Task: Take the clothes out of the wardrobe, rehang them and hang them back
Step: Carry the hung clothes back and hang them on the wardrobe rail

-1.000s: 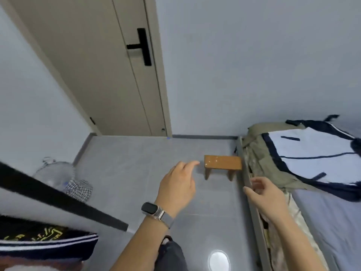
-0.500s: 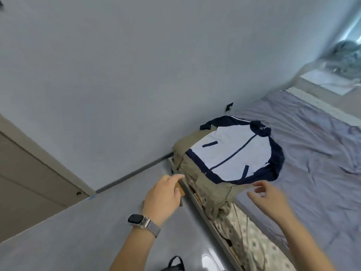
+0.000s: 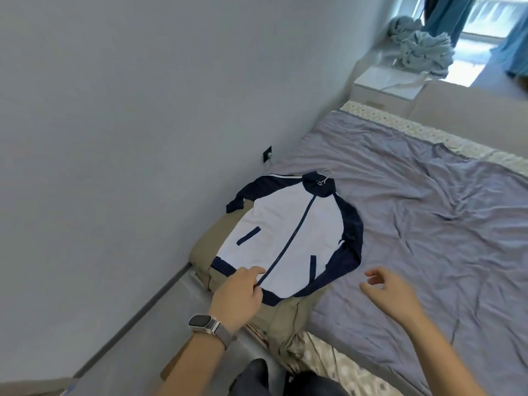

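wall (image 3: 128, 110) fills the upper left of the frame, plain and pale grey, with a dark baseboard (image 3: 137, 312) running along the floor toward the lower left. a black socket (image 3: 267, 153) sits low on the wall near the middle of the frame, just above the edge of the bed.

left hand (image 3: 238, 295) reaches in from the lower middle, with a watch (image 3: 205, 324) on a grey band at the wrist. its forefinger is stretched forward and its tip lies at the hem of the jacket (image 3: 291, 235), beside the bottom of the zip; the other fingers are loosely bent and hold nothing.

the jacket lies flat in the middle of the frame, front up, white in the body with navy sleeves, collar and hem, zipped shut. a hanger hook (image 3: 325, 175) of pale wire pokes out of the collar at its upper end. under the jacket lies a khaki garment (image 3: 208, 244), whose edges show at the left and below.

right hand (image 3: 391, 290) hovers over the purple-grey bedsheet (image 3: 428, 224), just right of the jacket's lower sleeve, fingers apart and slightly curled, holding nothing and apart from the cloth.

at the upper right a white bedside cabinet (image 3: 385, 84) stands by the head of the bed, with a heap of pale blue fabric (image 3: 420, 47) behind it and blue curtains (image 3: 445, 15) at the window.
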A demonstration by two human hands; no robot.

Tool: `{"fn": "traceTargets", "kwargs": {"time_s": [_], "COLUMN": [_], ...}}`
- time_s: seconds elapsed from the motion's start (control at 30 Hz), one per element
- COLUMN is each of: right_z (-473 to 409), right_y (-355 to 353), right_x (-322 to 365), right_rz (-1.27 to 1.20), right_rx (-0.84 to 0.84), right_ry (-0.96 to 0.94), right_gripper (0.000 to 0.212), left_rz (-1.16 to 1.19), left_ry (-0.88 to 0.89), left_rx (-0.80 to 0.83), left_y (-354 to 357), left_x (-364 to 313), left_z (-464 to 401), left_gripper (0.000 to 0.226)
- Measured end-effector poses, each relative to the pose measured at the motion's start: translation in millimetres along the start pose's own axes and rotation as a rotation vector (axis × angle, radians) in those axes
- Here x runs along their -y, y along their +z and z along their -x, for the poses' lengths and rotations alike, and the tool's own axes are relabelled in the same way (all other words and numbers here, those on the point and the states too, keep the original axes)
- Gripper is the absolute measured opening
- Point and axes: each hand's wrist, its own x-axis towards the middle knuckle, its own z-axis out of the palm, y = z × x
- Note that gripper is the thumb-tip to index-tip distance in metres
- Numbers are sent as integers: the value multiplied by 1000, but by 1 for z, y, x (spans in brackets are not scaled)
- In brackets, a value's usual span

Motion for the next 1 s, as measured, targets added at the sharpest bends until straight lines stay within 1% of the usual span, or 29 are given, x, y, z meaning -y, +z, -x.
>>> {"fn": "traceTargets", "kwargs": {"time_s": [0.2,0.33,0.5,0.7,0.8,0.87,0.93,1.0], "right_z": [-69,-118,-178,-296,-362,-399,-424,-444], "right_y": [1,26,72,131,154,167,175,178], "right_x": [-2,-8,-13,-7,-5,-5,-10,-19], "right_rz": [5,4,9,198,365,416,433,531], "right_rx": [15,50,70,118,167,175,158,146], "right_ry": [99,185,271,210,185,156,93,-10], "right_gripper": [26,23,32,43,48,52,58,67], "left_rz": [11,3,-10,-3,25,53,74,80], "left_ry": [-6,-2,46,74,98,131,150,173], "left_rx": [30,46,68,196,218,231,233,231], "left_y": [4,12,25,65,94,112,129,144], "left_x": [5,18,42,83,100,109,114,117], "left_z": [-85,-151,-240,-337,-372,-392,-410,-426], "left_gripper": [39,39,39,38,37,37,36,37]}}
